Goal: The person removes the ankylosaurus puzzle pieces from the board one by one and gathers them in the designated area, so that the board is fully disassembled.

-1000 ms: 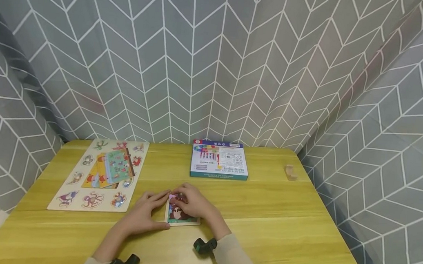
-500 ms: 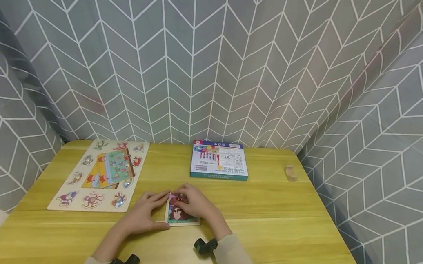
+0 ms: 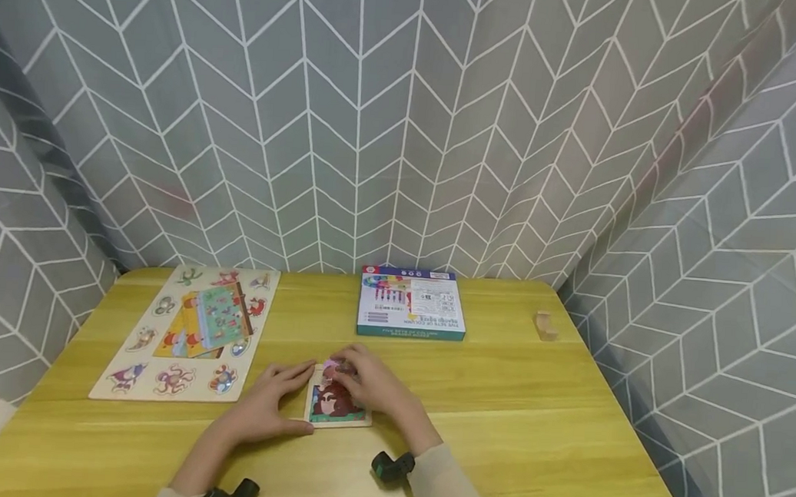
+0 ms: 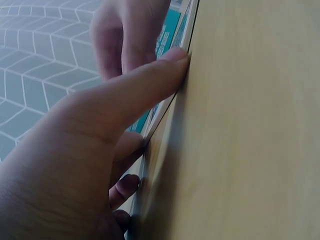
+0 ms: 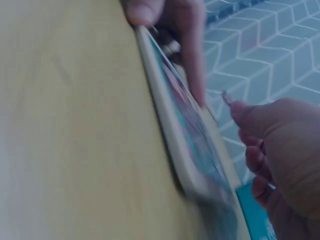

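Observation:
A small square wooden jigsaw puzzle (image 3: 344, 425) lies on the table, showing a brown-haired cartoon figure. My left hand (image 3: 269, 403) rests at its left side, thumb at the near corner and straight fingers at the far corner. The right hand (image 3: 363, 379) pinches a purplish puzzle piece (image 3: 330, 368) over the puzzle's far part, where pale bare wood shows. In the right wrist view that puzzle piece (image 5: 226, 97) appears thin and edge-on between thumb and fingertips, apart from the puzzle's surface. The left wrist view has the left thumb (image 4: 150, 82) along the puzzle's edge.
At the left lies a large board of sea-animal pictures (image 3: 174, 380) with two or three picture cards (image 3: 223, 317) stacked on it. A flat toy box (image 3: 411, 303) sits at the back middle. A small wooden block (image 3: 545, 326) stands near the right edge. Grey patterned curtains (image 3: 351, 122) hang behind.
The right hand has raised the purplish piece from the puzzle's far part, uncovering pale wood. The puzzle and left hand appear slightly further left in view.

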Tool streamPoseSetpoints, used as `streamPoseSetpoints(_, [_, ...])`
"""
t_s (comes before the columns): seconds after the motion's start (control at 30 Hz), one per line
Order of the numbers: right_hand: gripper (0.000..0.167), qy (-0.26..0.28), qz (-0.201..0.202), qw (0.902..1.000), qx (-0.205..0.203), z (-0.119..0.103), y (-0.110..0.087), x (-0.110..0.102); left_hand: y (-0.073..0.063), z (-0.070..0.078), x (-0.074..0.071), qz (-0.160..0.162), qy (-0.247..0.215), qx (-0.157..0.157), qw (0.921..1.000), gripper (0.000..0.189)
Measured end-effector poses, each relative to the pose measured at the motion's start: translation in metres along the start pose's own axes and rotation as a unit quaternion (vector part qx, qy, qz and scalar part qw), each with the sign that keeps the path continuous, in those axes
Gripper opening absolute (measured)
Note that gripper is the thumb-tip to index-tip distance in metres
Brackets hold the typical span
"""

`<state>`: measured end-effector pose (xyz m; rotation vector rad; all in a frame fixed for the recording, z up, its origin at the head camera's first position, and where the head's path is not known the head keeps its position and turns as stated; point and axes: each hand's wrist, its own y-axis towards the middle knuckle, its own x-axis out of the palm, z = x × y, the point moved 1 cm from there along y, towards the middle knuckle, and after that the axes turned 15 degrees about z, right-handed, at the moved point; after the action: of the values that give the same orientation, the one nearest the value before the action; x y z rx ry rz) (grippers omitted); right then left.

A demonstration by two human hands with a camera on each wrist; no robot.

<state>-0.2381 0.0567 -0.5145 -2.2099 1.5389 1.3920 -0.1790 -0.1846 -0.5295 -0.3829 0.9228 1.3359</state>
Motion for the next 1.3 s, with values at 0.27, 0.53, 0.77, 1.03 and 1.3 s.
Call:
streamPoseSetpoints(0.27, [0.031,0.002,0.076,0.9966,0.031,0.034,-0.025,-0.032,-0.001,-0.003,-0.003,-0.004,0.006,0.007,1.0000,0.107])
streamPoseSetpoints(0.53, [0.028,-0.020,0.092,0.9946,0.044,0.055,-0.041,-0.046,-0.001,-0.007,-0.002,-0.002,0.002,0.004,1.0000,0.107])
streamPoseSetpoints(0.77, [0.024,-0.024,0.069,0.9968,0.034,0.061,-0.045,-0.047,-0.001,-0.008,0.001,-0.001,-0.005,0.000,1.0000,0.107])
streamPoseSetpoints(1.03, [0.026,-0.036,0.071,0.9962,0.035,0.064,-0.046,-0.050,0.003,-0.005,0.002,0.002,-0.002,0.010,0.9999,0.106])
streamPoseSetpoints(1.3, [0.028,-0.021,0.067,0.9965,0.045,0.064,-0.047,-0.049,0.001,-0.007,0.001,-0.001,-0.004,-0.001,1.0000,0.107])
